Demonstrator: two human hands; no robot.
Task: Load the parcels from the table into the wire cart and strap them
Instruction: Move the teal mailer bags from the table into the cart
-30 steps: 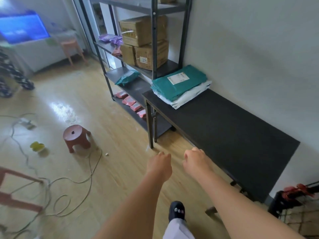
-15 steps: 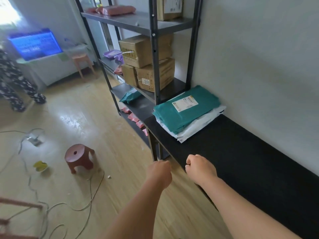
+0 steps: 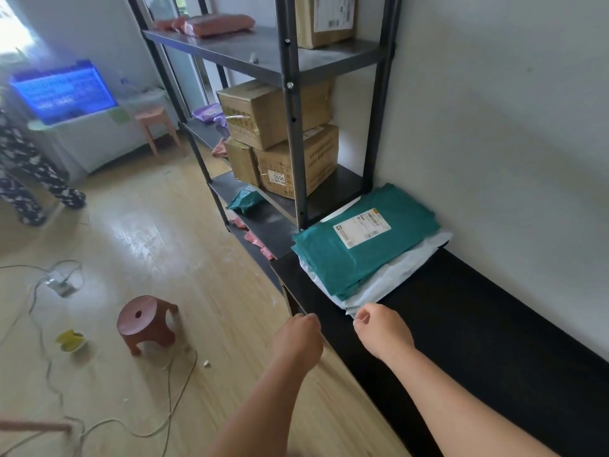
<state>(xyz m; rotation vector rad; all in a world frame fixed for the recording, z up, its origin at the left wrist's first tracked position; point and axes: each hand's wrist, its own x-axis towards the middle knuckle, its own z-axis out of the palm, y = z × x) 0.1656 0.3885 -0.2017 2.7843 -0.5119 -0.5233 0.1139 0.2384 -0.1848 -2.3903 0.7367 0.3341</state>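
- Here, our left hand (image 3: 297, 339) is curled into a loose fist with nothing in it, and it hangs over the near edge of the long black table (image 3: 478, 341).
- Our right hand (image 3: 382, 329) is curled up too and holds nothing. It floats above the table top, just beside the near corner of the parcel pile.
- We see a flat green plastic parcel (image 3: 365, 239) with a white paper label (image 3: 362, 230) lying on top of the pile.
- Under it lies a white plastic parcel (image 3: 392, 280), and its edges stick out on the near side.
- The pile sits at the far end of the table, close to the white wall (image 3: 494, 110).
- Just past the table stands a tall dark metal shelf rack (image 3: 290, 94).
- On the rack we see brown cardboard boxes (image 3: 280, 136) stacked up, and a small green bag (image 3: 244, 201) lying on a lower shelf.
- Pink packets (image 3: 214, 24) rest on the top shelf we can see.
- On the wooden floor (image 3: 184, 258) to our left stands a small round reddish plastic stool (image 3: 145, 319).
- White cables (image 3: 131, 423) curl over the floor near the stool, and a yellow thing (image 3: 70, 339) lies close by; we cannot tell what it is.
- Far off on the left glows a blue screen (image 3: 62, 94), and a pink stool (image 3: 158, 127) stands beside it.
- We cannot see the wire cart.
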